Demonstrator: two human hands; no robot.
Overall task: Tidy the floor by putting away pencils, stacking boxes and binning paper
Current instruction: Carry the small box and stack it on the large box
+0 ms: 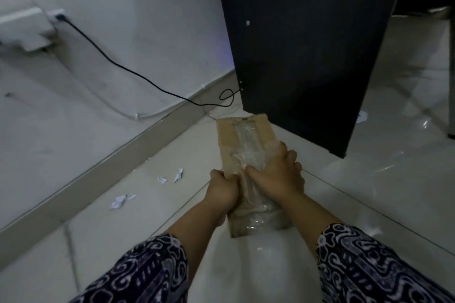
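My left hand (222, 189) and right hand (278, 174) both clasp a long brown cardboard box wrapped in clear tape (246, 155), fingers curled over its edges. The box is closed, so I cannot tell its contents. Its far end nearly meets a dark wooden panel (307, 44). White paper scraps (121, 200) litter the pale tiled floor (369, 204) to my left.

Pale tiled floor (344, 204) with a taped cardboard box (242, 135), scattered white paper scraps (123, 200) and a black cable (211, 104).
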